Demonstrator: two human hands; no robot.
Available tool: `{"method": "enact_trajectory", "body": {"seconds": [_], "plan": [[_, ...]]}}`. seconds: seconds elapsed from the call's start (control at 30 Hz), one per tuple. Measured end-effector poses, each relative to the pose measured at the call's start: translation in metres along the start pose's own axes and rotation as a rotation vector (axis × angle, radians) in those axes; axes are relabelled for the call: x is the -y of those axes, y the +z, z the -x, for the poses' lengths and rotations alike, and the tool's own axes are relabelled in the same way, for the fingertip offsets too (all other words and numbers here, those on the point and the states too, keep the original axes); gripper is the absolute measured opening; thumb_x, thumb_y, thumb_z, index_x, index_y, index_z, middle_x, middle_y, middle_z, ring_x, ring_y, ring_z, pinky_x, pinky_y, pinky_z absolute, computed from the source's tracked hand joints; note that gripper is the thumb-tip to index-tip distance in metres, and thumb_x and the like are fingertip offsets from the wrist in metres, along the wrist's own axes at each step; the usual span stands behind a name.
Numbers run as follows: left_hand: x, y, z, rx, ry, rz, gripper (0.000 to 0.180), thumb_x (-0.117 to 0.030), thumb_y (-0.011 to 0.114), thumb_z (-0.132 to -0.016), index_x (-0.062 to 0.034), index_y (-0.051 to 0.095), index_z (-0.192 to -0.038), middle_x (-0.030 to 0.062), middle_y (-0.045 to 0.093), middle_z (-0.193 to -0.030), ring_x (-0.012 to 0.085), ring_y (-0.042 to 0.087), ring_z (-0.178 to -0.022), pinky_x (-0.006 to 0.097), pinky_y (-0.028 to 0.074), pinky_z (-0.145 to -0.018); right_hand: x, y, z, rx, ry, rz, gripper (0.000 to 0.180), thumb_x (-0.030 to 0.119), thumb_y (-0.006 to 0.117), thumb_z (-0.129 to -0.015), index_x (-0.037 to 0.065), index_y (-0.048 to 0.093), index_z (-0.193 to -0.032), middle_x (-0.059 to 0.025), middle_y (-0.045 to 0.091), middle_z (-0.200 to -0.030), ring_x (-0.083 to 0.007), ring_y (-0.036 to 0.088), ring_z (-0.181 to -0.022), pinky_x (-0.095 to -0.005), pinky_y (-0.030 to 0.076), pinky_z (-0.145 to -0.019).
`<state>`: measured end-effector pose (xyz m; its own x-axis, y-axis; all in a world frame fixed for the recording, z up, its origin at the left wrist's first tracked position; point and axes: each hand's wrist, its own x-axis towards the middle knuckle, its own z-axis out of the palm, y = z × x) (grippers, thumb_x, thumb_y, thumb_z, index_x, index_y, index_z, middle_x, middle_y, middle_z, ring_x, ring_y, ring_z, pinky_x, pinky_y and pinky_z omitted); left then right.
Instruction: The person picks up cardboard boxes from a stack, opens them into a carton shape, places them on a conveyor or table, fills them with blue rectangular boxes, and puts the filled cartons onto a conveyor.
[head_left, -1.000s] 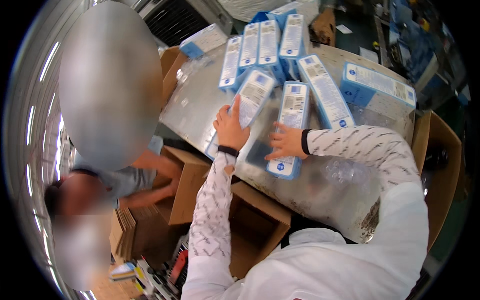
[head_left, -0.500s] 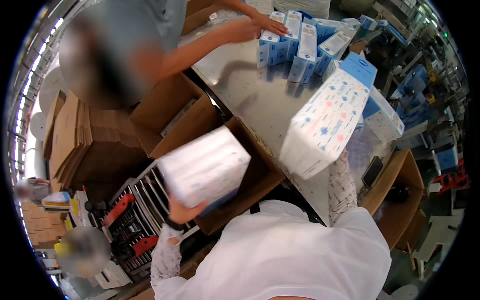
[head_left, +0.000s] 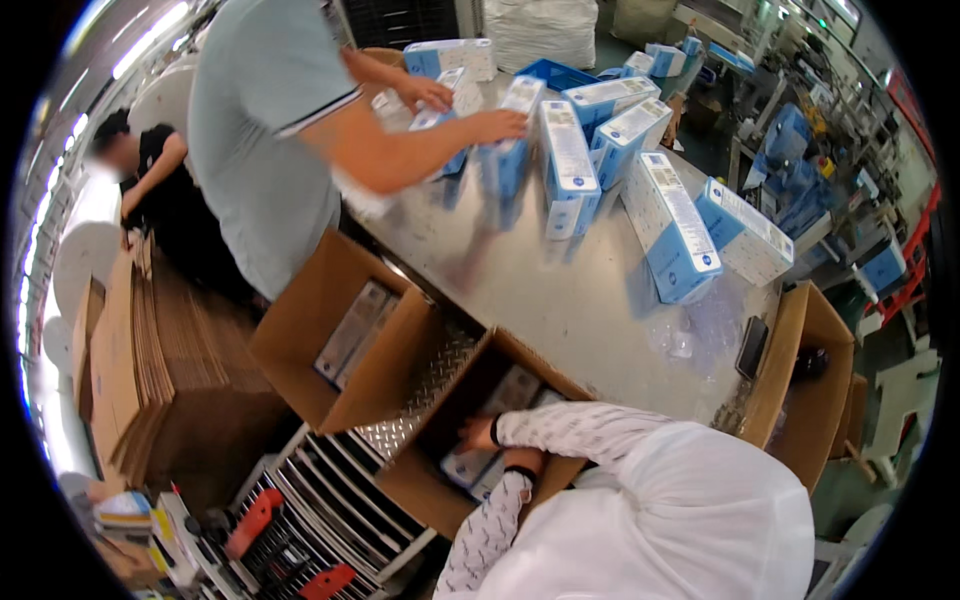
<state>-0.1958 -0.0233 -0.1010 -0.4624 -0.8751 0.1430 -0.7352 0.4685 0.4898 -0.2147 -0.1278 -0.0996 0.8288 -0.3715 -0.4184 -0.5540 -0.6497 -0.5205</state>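
Both my hands are down inside an open brown carton [head_left: 425,490] at the table's near left edge. My right hand [head_left: 478,433] reaches across to the left, its fingers stretched over a blue-and-white box [head_left: 468,468] lying in the carton. Beside it is my left hand [head_left: 526,459], low in the carton; its fingers are hidden behind the right sleeve and in shadow. Another pale box [head_left: 517,385] lies at the carton's far end.
Several blue-and-white boxes [head_left: 570,165] stand on the metal table [head_left: 600,330]. Across it, a co-worker's hands [head_left: 498,127] touch boxes. A second carton [head_left: 335,340] holds a box. Flattened cartons [head_left: 165,370] are stacked left, above a roller conveyor [head_left: 330,500]. A phone [head_left: 752,347] lies right.
The boxes I held in each hand are no longer raised. Both hands have gone down into the carton, the right one crossing leftward. The co-worker's arms have shifted over the boxes.
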Motion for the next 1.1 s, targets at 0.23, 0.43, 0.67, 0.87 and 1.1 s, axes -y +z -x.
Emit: {"method": "enact_trajectory", "body": {"seconds": [0.23,0.43,0.67,0.87,1.1], "plan": [[-0.034,-0.149,-0.221,-0.408,-0.028,0.318,0.013,-0.012,0.060,-0.085,-0.0015,0.060,-0.077,0.0144,0.056,-0.068,0.0327,0.056,-0.064,0.040,0.043,-0.057,-0.129,-0.186,0.310,-1.020,0.378,0.207,0.022,0.024,0.065,-0.062,0.013,0.067,-0.081,-0.0100,0.058,-0.108,-0.0356,0.049,-0.109,-0.0503,0.039,-0.089],[-0.054,-0.089,-0.498,0.106,-0.052,-0.239,0.067,-0.068,0.053,-0.077,-0.0182,0.057,-0.122,0.0208,0.020,-0.149,0.0446,0.009,-0.137,0.060,0.026,-0.103,-0.183,-0.171,0.396,-0.742,0.817,-0.007,0.041,0.029,0.075,-0.056,0.021,0.063,-0.095,-0.0097,0.026,-0.147,-0.0456,0.011,-0.137,-0.0707,0.032,-0.085],[-0.063,-0.090,-0.374,0.224,-0.082,-0.381,0.053,-0.020,0.066,-0.069,-0.0213,0.056,-0.121,0.0256,0.025,-0.144,0.0458,0.015,-0.135,0.073,0.030,-0.086,-0.195,-0.173,0.363,-0.729,0.713,-0.019,0.049,0.034,0.073,-0.067,0.020,0.058,-0.112,-0.0163,0.023,-0.147,-0.0519,0.014,-0.133,-0.0643,0.043,-0.083],[-0.039,-0.144,-0.373,0.149,-0.414,-0.012,0.092,-0.020,0.069,-0.064,-0.0277,0.025,-0.144,0.0318,0.034,-0.132,0.0462,0.034,-0.123,0.055,0.038,-0.092,-0.131,-0.177,0.330,-0.734,0.161,0.175,0.052,0.010,0.058,-0.075,0.023,0.051,-0.125,-0.0181,0.040,-0.136,-0.0410,0.035,-0.128,-0.0531,0.036,-0.100],[-0.070,-0.200,-0.338,-0.241,0.214,-0.229,0.097,-0.015,0.075,-0.055,-0.0211,0.031,-0.142,0.0249,0.041,-0.118,0.0398,0.047,-0.099,0.048,0.041,-0.085,-0.154,-0.225,0.297,-0.455,-0.035,0.373,0.086,0.023,0.075,-0.048,0.025,0.043,-0.128,-0.0106,0.051,-0.103,-0.0318,0.047,-0.107,-0.0635,0.021,-0.102]]}}
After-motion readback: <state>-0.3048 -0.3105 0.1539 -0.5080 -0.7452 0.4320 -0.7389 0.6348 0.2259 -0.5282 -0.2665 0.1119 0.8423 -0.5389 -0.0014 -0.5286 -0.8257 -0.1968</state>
